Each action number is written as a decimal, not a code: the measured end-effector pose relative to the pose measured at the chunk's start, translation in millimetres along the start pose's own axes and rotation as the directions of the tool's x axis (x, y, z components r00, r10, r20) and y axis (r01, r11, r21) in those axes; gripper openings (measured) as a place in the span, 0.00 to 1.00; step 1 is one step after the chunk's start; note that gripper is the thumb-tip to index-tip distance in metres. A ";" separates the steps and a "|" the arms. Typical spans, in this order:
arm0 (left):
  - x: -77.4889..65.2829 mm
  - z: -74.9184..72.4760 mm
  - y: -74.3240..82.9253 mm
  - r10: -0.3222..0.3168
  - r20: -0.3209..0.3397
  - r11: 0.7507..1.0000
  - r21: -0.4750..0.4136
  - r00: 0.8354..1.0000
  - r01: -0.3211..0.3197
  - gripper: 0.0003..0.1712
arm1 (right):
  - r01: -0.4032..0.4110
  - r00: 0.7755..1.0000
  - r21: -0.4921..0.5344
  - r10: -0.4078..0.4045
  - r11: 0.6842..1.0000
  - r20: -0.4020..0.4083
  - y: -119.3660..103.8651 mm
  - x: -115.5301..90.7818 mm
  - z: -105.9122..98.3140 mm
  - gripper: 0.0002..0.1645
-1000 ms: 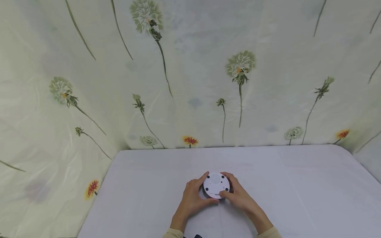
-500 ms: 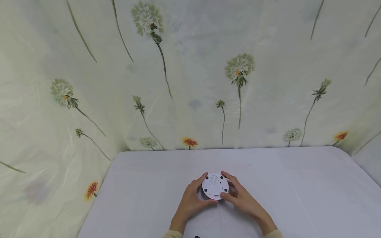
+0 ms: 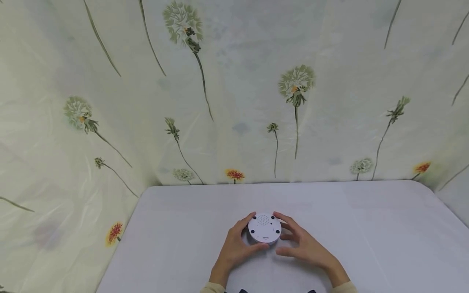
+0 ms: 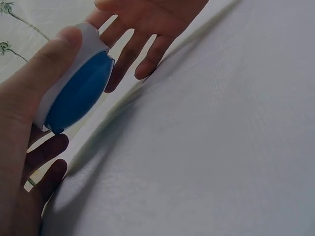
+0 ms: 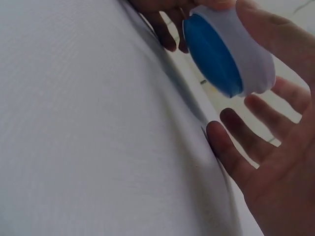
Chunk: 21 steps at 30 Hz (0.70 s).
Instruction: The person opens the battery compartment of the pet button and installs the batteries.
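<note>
A round white device (image 3: pixel 264 234) with a patch of small speaker holes and black feet faces up above the table, slightly tilted. Its underside is a blue face (image 4: pixel 81 93), seen in both wrist views. My left hand (image 3: pixel 236 246) grips the device by its left and near rim, thumb at the near edge and fingers at the far left. On the other side my right hand (image 3: pixel 307 246) is spread open, its thumb apart from the device. The right index fingertip lies by the far right rim; whether it touches is hard to tell.
The table (image 3: pixel 183 232) has a white cloth with a far edge against a hanging curtain (image 3: pixel 238 101) printed with dandelions. Small dark objects (image 3: pixel 311 291) show at the bottom edge, too cut off to identify.
My right thumb has come off the near part of the device, and the right hand has opened and shifted slightly right and nearer. The left hand keeps its hold.
</note>
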<state>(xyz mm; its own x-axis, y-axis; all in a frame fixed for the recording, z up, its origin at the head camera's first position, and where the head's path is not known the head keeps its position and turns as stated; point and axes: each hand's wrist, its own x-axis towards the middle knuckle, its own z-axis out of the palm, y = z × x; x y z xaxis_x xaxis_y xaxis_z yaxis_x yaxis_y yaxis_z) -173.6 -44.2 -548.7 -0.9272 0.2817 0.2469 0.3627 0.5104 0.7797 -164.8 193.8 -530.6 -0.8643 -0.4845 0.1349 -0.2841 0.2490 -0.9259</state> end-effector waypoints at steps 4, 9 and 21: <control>0.5 -0.7 0.5 0.013 0.009 1.000 -0.027 1.000 -0.013 0.54 | 0.001 1.000 -0.038 -0.002 0.999 -0.014 0.2 0.5 2.8 0.54; 1.2 -1.8 0.0 0.023 0.031 0.999 -0.037 0.999 -0.022 0.52 | 0.087 0.995 -0.140 -0.093 0.986 -0.042 3.0 3.3 5.1 0.46; 1.1 -1.5 -3.4 0.101 0.035 0.987 -0.133 0.994 -0.096 0.52 | 0.090 0.990 -0.090 -0.099 0.992 -0.096 4.7 2.9 4.2 0.38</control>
<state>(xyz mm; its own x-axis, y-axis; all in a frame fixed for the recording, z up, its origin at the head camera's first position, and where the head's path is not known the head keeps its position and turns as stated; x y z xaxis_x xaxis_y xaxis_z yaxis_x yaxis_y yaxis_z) -176.0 -46.8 -550.2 -0.8820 0.3599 0.3042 0.4340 0.3688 0.8220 -166.9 190.0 -536.1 -0.8679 -0.4237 0.2593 -0.3974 0.2788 -0.8743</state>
